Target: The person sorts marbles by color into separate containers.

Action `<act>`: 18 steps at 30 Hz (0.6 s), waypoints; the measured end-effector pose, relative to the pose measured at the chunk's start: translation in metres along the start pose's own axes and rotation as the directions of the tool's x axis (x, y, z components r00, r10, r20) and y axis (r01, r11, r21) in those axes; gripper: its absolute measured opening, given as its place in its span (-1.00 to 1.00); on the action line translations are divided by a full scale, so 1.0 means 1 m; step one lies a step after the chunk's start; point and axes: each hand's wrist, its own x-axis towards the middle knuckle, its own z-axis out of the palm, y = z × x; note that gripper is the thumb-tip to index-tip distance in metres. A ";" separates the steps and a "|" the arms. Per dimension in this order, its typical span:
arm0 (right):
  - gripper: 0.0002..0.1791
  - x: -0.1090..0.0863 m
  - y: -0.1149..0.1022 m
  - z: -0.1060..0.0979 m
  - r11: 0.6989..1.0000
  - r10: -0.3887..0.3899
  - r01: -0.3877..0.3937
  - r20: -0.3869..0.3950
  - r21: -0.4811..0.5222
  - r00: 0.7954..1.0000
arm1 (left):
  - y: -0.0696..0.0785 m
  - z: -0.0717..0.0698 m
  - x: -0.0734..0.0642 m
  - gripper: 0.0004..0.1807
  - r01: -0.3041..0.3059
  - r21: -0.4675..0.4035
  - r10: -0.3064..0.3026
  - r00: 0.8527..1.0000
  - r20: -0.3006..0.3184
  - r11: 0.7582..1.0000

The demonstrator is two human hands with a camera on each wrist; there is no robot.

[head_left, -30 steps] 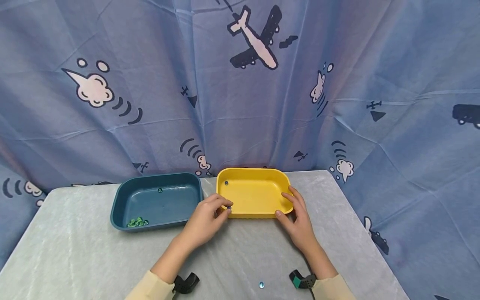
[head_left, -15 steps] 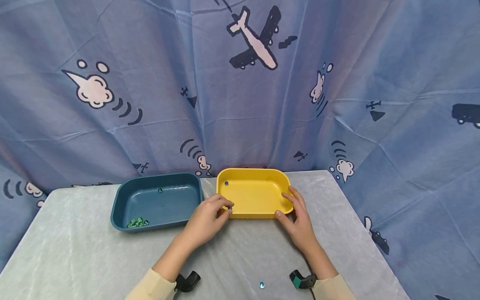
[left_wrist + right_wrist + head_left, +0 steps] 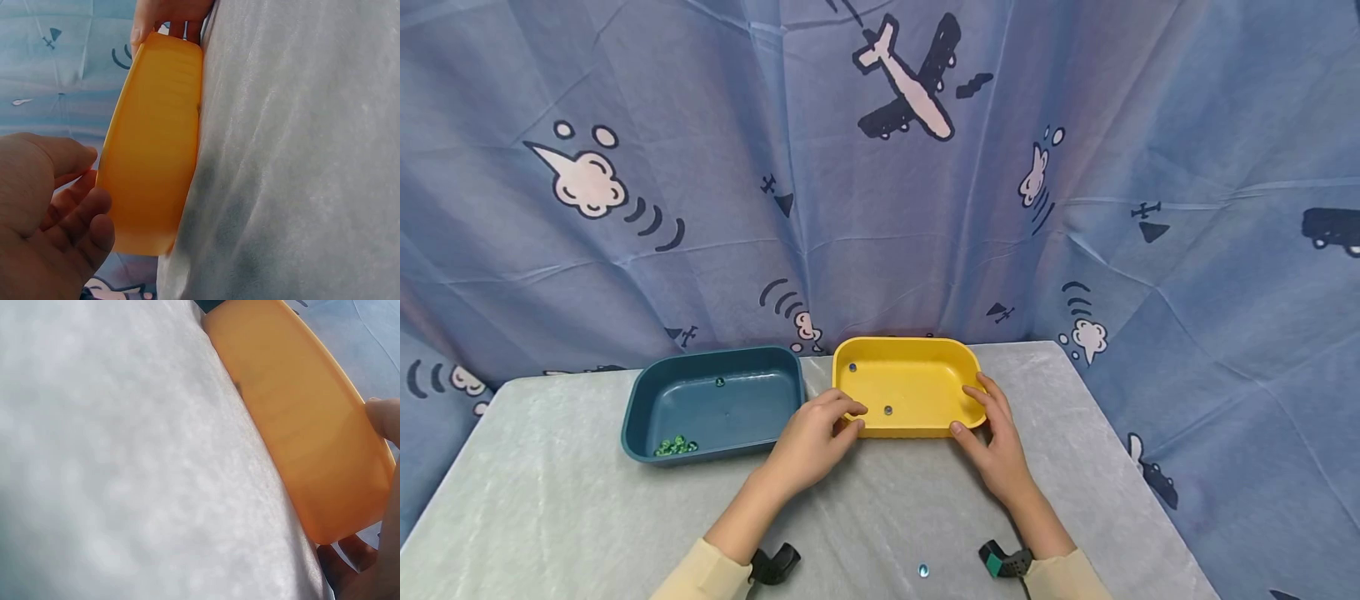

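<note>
A yellow plastic bin stands on the cloth-covered table. My right hand grips its right front corner, thumb at the front rim and fingers round the right end. Over the left front corner is my left hand, its fingers bent loosely and its fingertips right at the rim; nothing shows between thumb and forefinger. Inside the bin, one small glass bead lies near the front wall and a blue bead at the back left. In the left wrist view, the lower fingers curl beside the bin's wall.
A dark teal bin stands left of the yellow one, holding a cluster of green glass beads and a single bead. A light blue bead lies on the table near the front. A patterned blue curtain hangs behind.
The bead that was at my left fingertips has left them and now lies farther right in the yellow bin. Both hands have stayed nearly still.
</note>
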 end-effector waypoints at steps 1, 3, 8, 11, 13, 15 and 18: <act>-0.38 0.000 0.000 0.000 1.000 0.000 0.000 0.000 0.001 1.000 | 0.000 0.000 0.000 -0.82 -0.001 -0.002 0.001 1.000 -0.001 1.000; -0.38 0.000 0.001 0.000 1.000 0.001 -0.001 0.001 -0.003 1.000 | 0.000 0.000 -0.001 -0.82 -0.004 -0.005 0.004 1.000 -0.004 1.000; -0.39 0.000 0.001 0.001 1.000 -0.001 0.001 -0.001 -0.011 1.000 | 0.000 0.000 -0.001 -0.82 -0.009 -0.011 0.009 1.000 -0.008 1.000; -0.39 0.000 0.001 0.001 1.000 0.000 0.000 -0.004 -0.013 1.000 | 0.000 0.000 -0.002 -0.83 -0.014 -0.012 0.014 1.000 -0.010 1.000; -0.39 0.000 0.000 0.001 1.000 0.002 -0.002 -0.003 -0.015 1.000 | 0.000 0.000 -0.002 -0.83 -0.017 -0.014 0.017 1.000 -0.010 1.000; -0.39 0.000 -0.001 0.001 1.000 0.005 -0.005 -0.003 -0.017 1.000 | 0.000 0.000 -0.003 -0.84 -0.022 -0.015 0.021 1.000 -0.009 1.000; -0.39 0.000 -0.001 0.001 1.000 0.009 -0.009 -0.001 -0.022 1.000 | 0.000 0.001 -0.004 -0.84 -0.022 -0.018 0.022 1.000 -0.008 1.000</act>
